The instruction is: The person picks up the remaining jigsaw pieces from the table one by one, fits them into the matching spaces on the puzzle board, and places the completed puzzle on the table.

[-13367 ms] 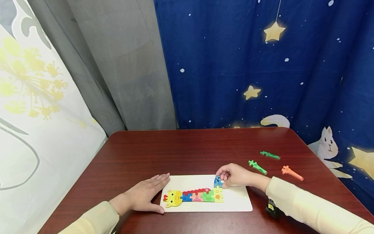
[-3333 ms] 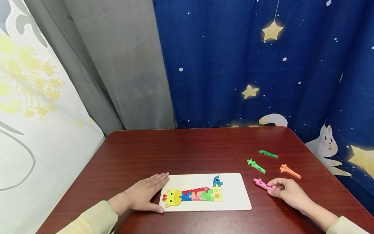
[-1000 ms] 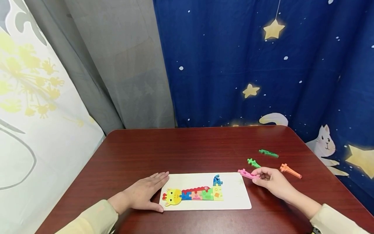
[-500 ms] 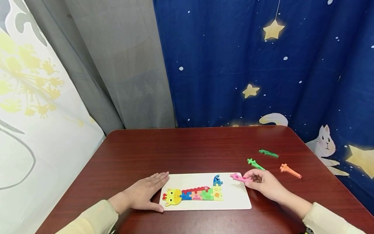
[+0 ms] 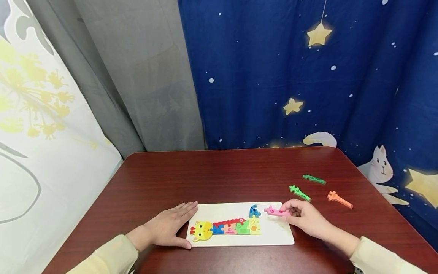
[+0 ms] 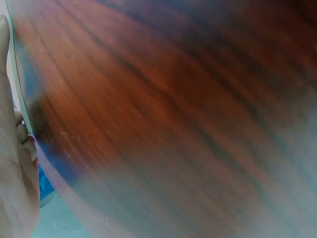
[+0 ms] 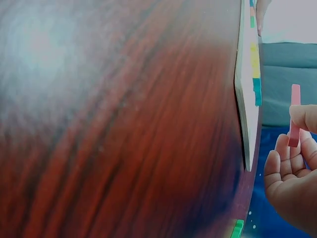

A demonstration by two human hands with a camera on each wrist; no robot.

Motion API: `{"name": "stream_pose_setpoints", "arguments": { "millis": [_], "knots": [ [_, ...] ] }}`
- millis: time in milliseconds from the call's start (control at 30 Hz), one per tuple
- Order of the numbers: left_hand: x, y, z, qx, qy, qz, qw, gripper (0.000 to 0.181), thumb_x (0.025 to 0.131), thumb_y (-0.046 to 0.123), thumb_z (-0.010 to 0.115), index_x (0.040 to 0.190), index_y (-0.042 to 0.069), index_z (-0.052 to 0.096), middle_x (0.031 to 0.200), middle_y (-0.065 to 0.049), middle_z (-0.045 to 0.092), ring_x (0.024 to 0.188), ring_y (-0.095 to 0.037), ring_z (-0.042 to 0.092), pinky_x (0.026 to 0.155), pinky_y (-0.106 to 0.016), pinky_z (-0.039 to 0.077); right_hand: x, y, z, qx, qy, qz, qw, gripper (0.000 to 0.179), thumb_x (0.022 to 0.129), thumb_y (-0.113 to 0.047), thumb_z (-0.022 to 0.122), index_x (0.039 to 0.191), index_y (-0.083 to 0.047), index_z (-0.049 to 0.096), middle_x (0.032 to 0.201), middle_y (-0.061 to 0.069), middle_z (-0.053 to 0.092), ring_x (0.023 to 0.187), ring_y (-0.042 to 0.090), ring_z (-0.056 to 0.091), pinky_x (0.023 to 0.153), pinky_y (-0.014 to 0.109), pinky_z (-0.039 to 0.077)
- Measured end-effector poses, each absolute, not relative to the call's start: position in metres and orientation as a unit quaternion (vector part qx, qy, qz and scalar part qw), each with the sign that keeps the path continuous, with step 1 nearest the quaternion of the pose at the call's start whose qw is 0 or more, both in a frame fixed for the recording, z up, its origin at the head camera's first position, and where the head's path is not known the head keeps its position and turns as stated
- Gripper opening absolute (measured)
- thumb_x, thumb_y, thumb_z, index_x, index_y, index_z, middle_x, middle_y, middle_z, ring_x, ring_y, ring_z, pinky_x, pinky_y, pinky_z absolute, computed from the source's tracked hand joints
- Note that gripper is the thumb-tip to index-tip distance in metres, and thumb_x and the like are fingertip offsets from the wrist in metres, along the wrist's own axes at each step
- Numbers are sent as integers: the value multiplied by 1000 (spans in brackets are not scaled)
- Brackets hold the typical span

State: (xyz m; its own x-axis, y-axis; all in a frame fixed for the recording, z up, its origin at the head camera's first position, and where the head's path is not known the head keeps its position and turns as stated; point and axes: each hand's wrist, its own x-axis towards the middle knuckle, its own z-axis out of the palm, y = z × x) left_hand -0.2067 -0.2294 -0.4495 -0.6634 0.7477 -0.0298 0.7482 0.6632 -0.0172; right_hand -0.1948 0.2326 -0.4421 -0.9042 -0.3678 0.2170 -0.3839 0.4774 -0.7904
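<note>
1. Nearest, your left hand (image 5: 169, 227) lies flat with straight fingers, gripping nothing; it spans the left edge of the white board (image 5: 273, 238), probably bracing it against sliding.
2. On that board, a yellow giraffe head (image 5: 202, 231) heads a row of interlocked pieces, perhaps butted close so the joints hold.
3. Your right hand (image 5: 307, 219) pinches the pink piece (image 5: 275, 211) by its narrow end, thumb against fingers, likely leaving the knobbed end unobstructed. Held above the board, it points toward the blue piece (image 5: 254, 211), apart from it.
4. Farther out, orange (image 5: 340, 199), bright green (image 5: 300, 193) and dark green pieces (image 5: 314, 179) lie spread on the table (image 5: 212, 175), seemingly for easy picking.
</note>
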Motion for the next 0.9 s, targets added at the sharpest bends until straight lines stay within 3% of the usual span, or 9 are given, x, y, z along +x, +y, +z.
{"name": "stream_pose_setpoints", "arguments": {
  "millis": [633, 900],
  "knots": [
    [-207, -229, -449, 415, 909, -17, 2, 106, 82, 82, 40, 153, 4, 26, 159, -9, 24, 143, -24, 26, 112, -41, 29, -186, 221, -449, 276, -846, 455, 24, 11, 84, -6, 74, 91, -11, 67, 76, -8, 54, 66, 6, 50, 55, 22, 44],
    [-208, -230, -450, 412, 911, -25, 1, 107, 81, 83, 39, 153, 5, 26, 159, -8, 23, 143, -23, 26, 112, -40, 29, -184, 219, -450, 270, -846, 459, 5, 9, 85, -8, 74, 91, -11, 67, 77, -7, 54, 68, 6, 50, 57, 23, 44]
  ]
}}
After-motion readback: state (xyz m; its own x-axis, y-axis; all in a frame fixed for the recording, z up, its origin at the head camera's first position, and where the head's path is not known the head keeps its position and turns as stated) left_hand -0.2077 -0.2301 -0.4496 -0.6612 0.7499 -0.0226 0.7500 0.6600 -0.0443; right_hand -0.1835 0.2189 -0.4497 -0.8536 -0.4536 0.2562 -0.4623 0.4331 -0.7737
